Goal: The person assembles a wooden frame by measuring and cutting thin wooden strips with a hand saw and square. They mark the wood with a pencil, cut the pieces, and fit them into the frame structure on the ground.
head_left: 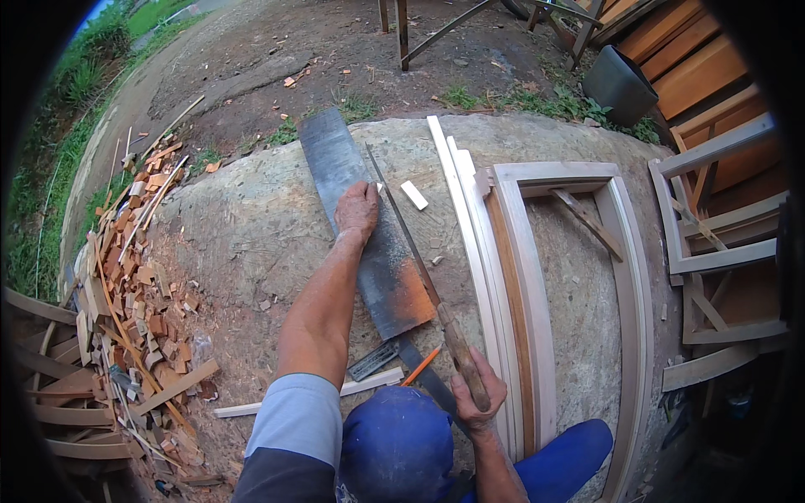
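Note:
My right hand (pixel 480 390) grips the wooden handle of a long, thin-bladed tool (pixel 405 239), which looks like a hand saw seen almost edge-on. Its dark blade runs away from me, along the right edge of a dark grey board (pixel 323 151) with an orange near end. Over that board my left hand (pixel 359 208) is closed, its fingertips at a small pale wood piece (pixel 381 189) beside the blade. A try square (pixel 375 360) and an orange pencil (pixel 423 366) lie by the board's near end. To the blade's right rests a small white block (pixel 414 195).
Long pale strips (pixel 470 243) and a wooden frame (pixel 625 251) lie to the right on the stone slab (pixel 251 235). Offcuts (pixel 159 293) are heaped at left. More frames (pixel 721 260) stand at far right, near a dark bucket (pixel 619 86). My blue-clad knees are close below.

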`<state>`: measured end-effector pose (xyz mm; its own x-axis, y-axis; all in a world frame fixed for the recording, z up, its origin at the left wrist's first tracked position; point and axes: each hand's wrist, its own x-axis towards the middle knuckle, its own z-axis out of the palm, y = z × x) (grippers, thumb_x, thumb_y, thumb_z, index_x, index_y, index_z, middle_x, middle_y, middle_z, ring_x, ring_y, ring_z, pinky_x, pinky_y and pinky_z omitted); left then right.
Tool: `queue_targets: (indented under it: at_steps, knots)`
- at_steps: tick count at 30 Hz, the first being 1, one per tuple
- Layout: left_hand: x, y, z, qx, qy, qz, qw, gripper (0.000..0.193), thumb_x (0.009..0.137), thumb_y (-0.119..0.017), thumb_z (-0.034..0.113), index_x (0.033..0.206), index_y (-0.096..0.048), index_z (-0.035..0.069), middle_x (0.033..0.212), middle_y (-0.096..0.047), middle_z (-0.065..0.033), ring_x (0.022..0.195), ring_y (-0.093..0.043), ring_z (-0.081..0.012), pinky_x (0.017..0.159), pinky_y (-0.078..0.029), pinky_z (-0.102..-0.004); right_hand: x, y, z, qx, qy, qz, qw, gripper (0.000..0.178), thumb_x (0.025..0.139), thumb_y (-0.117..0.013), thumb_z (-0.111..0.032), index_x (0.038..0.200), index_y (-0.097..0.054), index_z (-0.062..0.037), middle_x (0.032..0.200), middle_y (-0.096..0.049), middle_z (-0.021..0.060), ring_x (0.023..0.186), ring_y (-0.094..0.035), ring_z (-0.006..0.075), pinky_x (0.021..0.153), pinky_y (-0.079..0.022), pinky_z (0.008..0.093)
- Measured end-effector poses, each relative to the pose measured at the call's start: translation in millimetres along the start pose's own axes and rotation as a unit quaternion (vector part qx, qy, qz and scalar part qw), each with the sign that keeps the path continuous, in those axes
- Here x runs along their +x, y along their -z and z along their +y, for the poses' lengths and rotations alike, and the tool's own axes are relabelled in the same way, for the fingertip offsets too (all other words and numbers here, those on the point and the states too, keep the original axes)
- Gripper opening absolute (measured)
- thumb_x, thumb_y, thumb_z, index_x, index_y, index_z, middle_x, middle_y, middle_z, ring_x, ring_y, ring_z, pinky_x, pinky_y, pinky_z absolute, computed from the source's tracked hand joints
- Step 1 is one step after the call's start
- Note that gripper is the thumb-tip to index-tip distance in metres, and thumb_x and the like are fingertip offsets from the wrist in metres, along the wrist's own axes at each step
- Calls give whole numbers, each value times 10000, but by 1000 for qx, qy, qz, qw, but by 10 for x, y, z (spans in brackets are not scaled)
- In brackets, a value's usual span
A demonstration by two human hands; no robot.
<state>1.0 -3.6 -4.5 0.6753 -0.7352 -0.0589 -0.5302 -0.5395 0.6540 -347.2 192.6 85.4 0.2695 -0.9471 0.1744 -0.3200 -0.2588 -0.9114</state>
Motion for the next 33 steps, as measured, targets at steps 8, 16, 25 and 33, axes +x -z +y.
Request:
queue_targets:
  at_steps: [8, 16, 25, 33]
  knots:
    - [5, 0, 7, -4, 0, 0, 1000, 399, 1001, -535, 445, 980, -674, 72, 1047, -692, -219, 1041, -644, -432, 892, -499, -509, 11, -41, 14, 23, -46, -11, 999, 524, 860, -746, -109, 1335, -610, 64, 1024, -742, 236, 893, -757, 299, 777, -584, 356]
    - [25, -49, -42, 25, -34, 3, 999, 398, 1027, -502, 435, 1012, -670, 75, 1084, -684, -207, 1060, -637, -425, 900, -500, -515, 32, -40, 15, 17, -14, -14, 1000, 532, 843, -752, -95, 1332, -613, 61, 1018, -742, 241, 883, -765, 320, 771, -587, 360]
    - [29, -73, -56, 45, -41, 4, 998, 407, 1037, -480, 436, 1022, -671, 76, 1097, -682, -204, 1064, -639, -427, 908, -505, -515, 43, -51, 53, 9, -20, -20, 1000, 541, 845, -750, -98, 1344, -607, 51, 986, -743, 231, 842, -763, 312, 740, -584, 364]
    - [22, -70, -53, 37, -45, 7, 998, 401, 1035, -483, 435, 1001, -676, 85, 1081, -684, -208, 1040, -642, -429, 898, -505, -521, 134, -82, 25, 26, -1, -22, 999, 531, 859, -743, -98, 1348, -601, 53, 992, -745, 235, 858, -765, 304, 751, -586, 354]
